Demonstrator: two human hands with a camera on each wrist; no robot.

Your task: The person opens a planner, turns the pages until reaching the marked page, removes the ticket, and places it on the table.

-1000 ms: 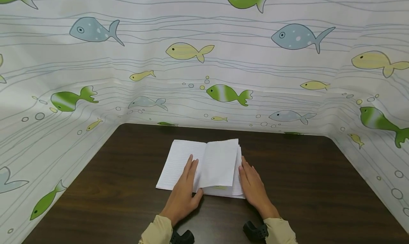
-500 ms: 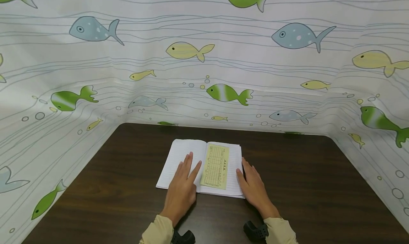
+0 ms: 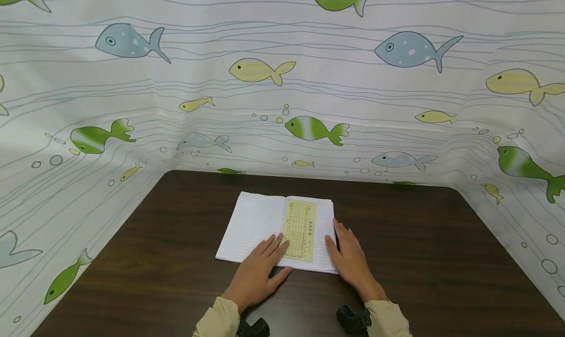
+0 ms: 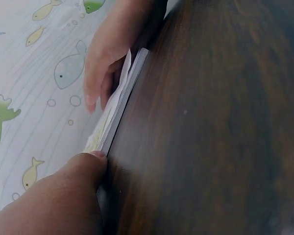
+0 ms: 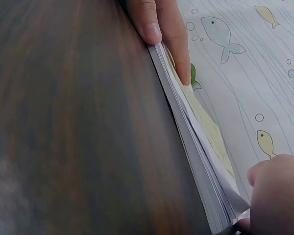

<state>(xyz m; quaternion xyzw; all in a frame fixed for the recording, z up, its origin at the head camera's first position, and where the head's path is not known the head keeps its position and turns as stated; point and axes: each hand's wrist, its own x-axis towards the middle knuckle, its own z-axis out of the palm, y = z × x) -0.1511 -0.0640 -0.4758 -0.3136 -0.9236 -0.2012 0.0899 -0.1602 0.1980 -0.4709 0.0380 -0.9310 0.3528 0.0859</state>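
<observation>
An open notebook (image 3: 251, 224) with lined pages lies on the table. A pale yellow slip printed with a grid (image 3: 300, 229) rests on its right page beside the centre fold. My left hand (image 3: 256, 275) reaches over the near edge with fingers extended; the fingertips touch the page and the slip's lower left part. In the right wrist view, the left thumb (image 5: 151, 32) sits at the near edge by the fold. My right hand (image 3: 353, 263) holds the right edge, thumb over the page and fingers along the side. Near that hand, the page corner (image 5: 235, 203) lifts slightly.
The brown wooden table (image 3: 145, 258) surrounds the notebook. A white sheet with printed fish (image 3: 265, 33) encloses the table at the back and sides. Black wrist devices (image 3: 353, 320) show below both hands.
A loose page over the right side has been turned to the left, uncovering the yellow slip. My left hand then moved from the left page toward the fold and slip. The right hand stayed put.
</observation>
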